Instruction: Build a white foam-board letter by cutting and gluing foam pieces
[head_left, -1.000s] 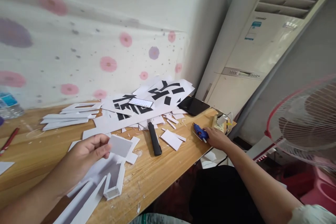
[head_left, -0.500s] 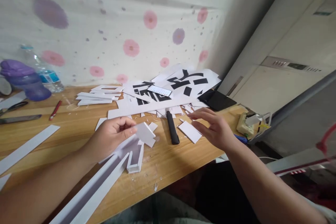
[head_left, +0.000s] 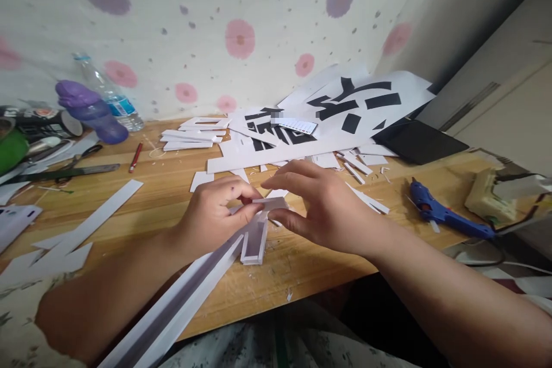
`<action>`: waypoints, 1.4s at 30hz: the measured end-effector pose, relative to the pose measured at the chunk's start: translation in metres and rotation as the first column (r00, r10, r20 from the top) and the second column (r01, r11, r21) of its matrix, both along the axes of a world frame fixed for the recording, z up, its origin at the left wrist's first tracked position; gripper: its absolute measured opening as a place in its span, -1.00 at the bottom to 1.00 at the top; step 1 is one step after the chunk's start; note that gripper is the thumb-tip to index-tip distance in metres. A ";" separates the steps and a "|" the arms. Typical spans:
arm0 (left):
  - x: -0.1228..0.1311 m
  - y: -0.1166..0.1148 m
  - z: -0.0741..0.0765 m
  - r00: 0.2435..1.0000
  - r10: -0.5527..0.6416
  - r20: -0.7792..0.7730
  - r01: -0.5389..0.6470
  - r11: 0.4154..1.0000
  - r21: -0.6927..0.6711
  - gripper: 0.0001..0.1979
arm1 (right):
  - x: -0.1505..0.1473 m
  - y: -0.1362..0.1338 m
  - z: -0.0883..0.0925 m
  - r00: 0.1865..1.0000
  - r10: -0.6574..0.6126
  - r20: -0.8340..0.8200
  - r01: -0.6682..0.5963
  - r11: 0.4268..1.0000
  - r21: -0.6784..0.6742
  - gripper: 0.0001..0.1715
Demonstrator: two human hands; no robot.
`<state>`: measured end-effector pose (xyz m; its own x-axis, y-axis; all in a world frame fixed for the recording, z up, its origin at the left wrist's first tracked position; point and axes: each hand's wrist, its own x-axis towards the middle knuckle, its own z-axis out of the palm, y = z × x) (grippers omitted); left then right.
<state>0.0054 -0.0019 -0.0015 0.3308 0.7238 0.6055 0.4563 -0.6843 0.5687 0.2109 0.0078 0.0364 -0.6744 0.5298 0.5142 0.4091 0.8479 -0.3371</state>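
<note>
My left hand [head_left: 222, 210] pinches a small white board piece [head_left: 271, 203] between thumb and fingers at the upper end of a long white channel-shaped strip [head_left: 172, 299]. The strip slants down toward the lower left, past the table's front edge. Beside its upper end is a short white open box-like section [head_left: 254, 241] with raised walls. My right hand [head_left: 319, 201] is curved around the free end of the small piece, fingers and thumb apart. Whether its thumb touches the piece, I cannot tell.
Behind my hands lie white sheets with black shapes [head_left: 360, 100] and a phone [head_left: 297, 125]. A blue glue gun [head_left: 448, 213] lies at right. At left are a red pen [head_left: 135, 158], scissors [head_left: 81, 158], a purple-topped bottle [head_left: 92, 112] and a clear bottle [head_left: 123, 106]. White offcuts dot the wooden table [head_left: 164, 195].
My right hand has moved left to the small piece my left hand holds. The view has shifted, bringing the glue gun fully into sight; the black-handled tool is no longer visible.
</note>
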 end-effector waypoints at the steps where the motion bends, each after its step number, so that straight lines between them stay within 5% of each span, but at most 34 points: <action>1: 0.001 0.000 0.001 1.000 0.001 -0.015 0.000 1.000 0.031 -0.93 | -0.002 -0.001 -0.001 1.000 -0.014 0.010 0.014 1.000 0.017 -0.75; 6: 0.005 -0.004 0.004 1.000 0.000 -0.025 0.003 0.995 0.095 -0.96 | -0.008 -0.004 -0.002 0.996 -0.083 0.033 0.080 0.994 0.079 -0.91; 11: 0.003 -0.005 0.001 0.999 -0.038 0.014 0.037 0.998 0.046 -0.93 | 0.002 0.001 0.004 0.996 -0.077 -0.045 0.074 0.995 -0.067 -0.93; 18: -0.001 -0.002 -0.001 0.993 -0.114 -0.040 0.114 0.993 0.006 -0.86 | 0.029 0.017 0.003 0.994 0.059 -0.094 -0.073 0.984 -0.160 -0.89; 23: 0.003 -0.006 0.004 0.949 -0.262 -0.173 0.273 0.961 0.047 -0.75 | 0.028 0.012 0.001 0.996 0.085 -0.020 -0.086 0.993 -0.083 -0.88; 29: 0.004 -0.009 0.007 0.959 -0.225 -0.172 0.244 0.965 0.099 -0.73 | 0.020 0.003 0.001 0.997 -0.062 0.045 0.058 0.993 0.101 -0.83; 36: 0.003 -0.014 0.006 0.969 -0.185 -0.165 0.204 0.973 0.106 -0.57 | 0.016 -0.001 -0.001 0.959 -0.274 -0.067 0.275 0.856 0.438 -0.94; 42: 0.003 -0.015 0.006 0.961 -0.190 -0.202 0.215 0.970 0.110 -0.49 | 0.009 -0.002 -0.012 0.974 -0.193 -0.117 0.221 0.921 0.319 -0.84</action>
<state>0.0081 -0.0168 0.0040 0.5796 0.5492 0.6021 0.3909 -0.8356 0.3859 0.2202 0.0054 0.0243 -0.5159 0.4454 0.7317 0.5706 0.8158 -0.0943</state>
